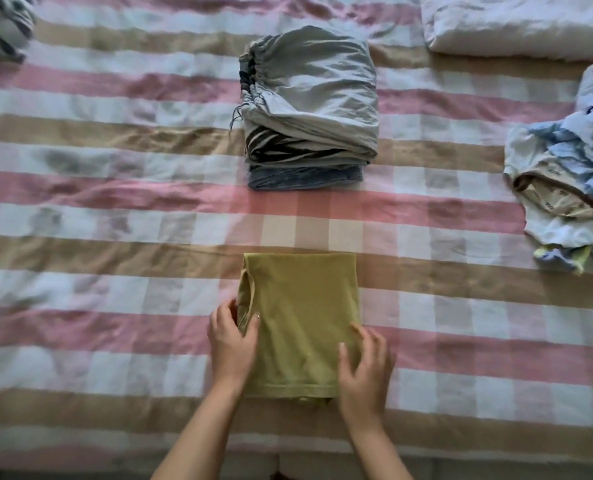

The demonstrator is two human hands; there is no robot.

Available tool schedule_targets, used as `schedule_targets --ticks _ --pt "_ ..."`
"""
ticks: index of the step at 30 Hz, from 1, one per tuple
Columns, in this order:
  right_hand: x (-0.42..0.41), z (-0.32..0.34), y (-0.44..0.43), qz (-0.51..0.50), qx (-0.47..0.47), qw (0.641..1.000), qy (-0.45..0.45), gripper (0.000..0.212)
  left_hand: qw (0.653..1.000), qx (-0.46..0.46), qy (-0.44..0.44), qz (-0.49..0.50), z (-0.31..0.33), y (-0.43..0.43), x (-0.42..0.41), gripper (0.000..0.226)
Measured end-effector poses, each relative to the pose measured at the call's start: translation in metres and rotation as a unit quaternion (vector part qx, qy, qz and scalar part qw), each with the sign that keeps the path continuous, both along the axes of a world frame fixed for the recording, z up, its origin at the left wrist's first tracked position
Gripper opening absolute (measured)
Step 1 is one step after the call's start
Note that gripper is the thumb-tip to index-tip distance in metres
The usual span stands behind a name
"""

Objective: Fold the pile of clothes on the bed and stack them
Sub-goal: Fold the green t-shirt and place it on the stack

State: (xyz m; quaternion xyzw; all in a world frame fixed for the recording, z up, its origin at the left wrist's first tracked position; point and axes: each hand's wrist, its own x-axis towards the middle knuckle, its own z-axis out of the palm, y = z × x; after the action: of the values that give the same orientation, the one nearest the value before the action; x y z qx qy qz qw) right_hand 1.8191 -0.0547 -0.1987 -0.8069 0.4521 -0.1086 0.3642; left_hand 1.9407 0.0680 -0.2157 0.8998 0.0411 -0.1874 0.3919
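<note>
Pinching the green garment (300,327) at its 9 and 3 o'clock edges, left hand (232,341) and right hand (364,365) sat equally near; stack (309,109) lay at 12 o'clock along its long axis.

An olive-green folded cloth garment (302,323); a rumpled fabric bed cover (115,216) checked in pink, tan and white; a stack of folded clothes (312,98), pale grey-blue over black-and-white stripes over denim blue; a loose pile of clothes (565,188), white, sky blue and cream with brown trim.
</note>
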Motion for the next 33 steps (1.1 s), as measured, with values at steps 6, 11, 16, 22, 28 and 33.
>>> schedule_targets --ticks 6,11,16,22,28,33 --pt "0.005 -0.015 -0.019 -0.102 0.243 0.964 0.041 0.038 0.992 -0.001 0.12 0.032 -0.001 0.009 -0.015 0.036" --pt "0.001 -0.007 -0.025 -0.084 0.349 0.933 0.02 0.009 0.977 -0.108 0.17 0.065 0.015 0.011 -0.015 0.006" --pt "0.0 0.036 -0.04 -0.06 0.33 0.942 -0.029 0.012 0.978 -0.16 0.115 0.061 0.062 0.003 -0.015 0.004" --pt "0.049 0.122 -0.084 -0.051 0.305 0.944 -0.114 0.021 0.97 -0.229 0.054 0.052 0.145 -0.031 0.04 0.01" --pt "0.168 0.186 -0.161 0.003 0.238 0.947 -0.215 0.014 0.947 -0.322 0.0 0.022 0.205 -0.107 0.158 0.012" --pt "0.277 0.179 -0.22 0.027 0.204 0.947 -0.246 0.014 0.939 -0.343 0.0 -0.001 0.196 -0.166 0.262 0.026"
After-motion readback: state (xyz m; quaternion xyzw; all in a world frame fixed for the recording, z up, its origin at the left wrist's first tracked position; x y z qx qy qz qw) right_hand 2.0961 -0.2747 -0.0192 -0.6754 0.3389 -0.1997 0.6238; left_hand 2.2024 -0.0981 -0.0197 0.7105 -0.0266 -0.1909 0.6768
